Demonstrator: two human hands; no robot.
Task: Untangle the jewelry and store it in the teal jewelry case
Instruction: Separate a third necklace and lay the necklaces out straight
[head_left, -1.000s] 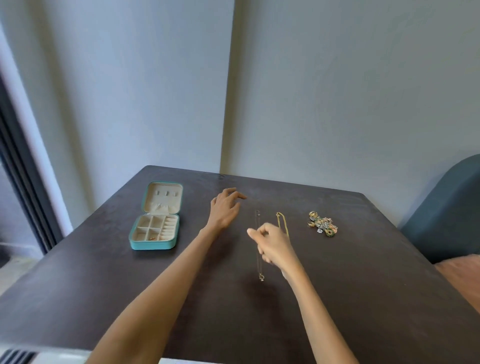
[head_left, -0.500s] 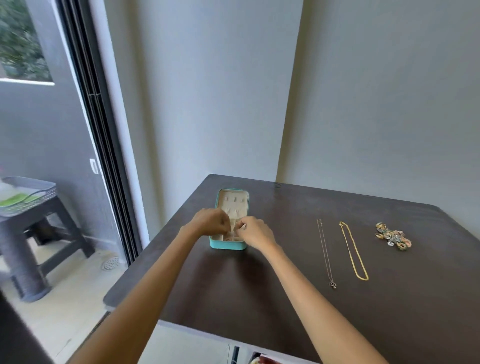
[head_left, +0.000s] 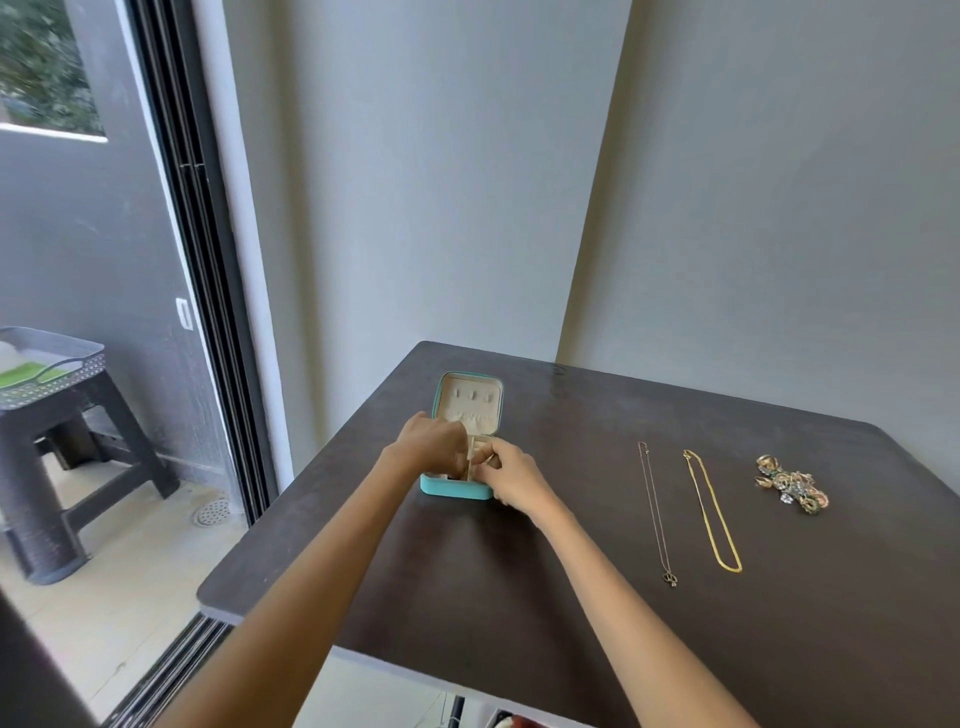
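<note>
hands: left hand (head_left: 428, 441) and right hand (head_left: 511, 475) curl over the open teal jewelry case (head_left: 457, 488), fingers bunched, grip unclear | left to store: thin necklace (head_left: 655, 512), gold chain (head_left: 711, 512), jewelry pile (head_left: 792, 483), all lie to the right | nearer: right hand | chains point away from person

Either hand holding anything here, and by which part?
Cannot tell: left hand and right hand pinch together over the open teal case, any item hidden.

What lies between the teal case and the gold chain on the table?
Head view: only the thin pendant necklace lies between the teal case and the gold chain; otherwise bare tabletop.
</note>
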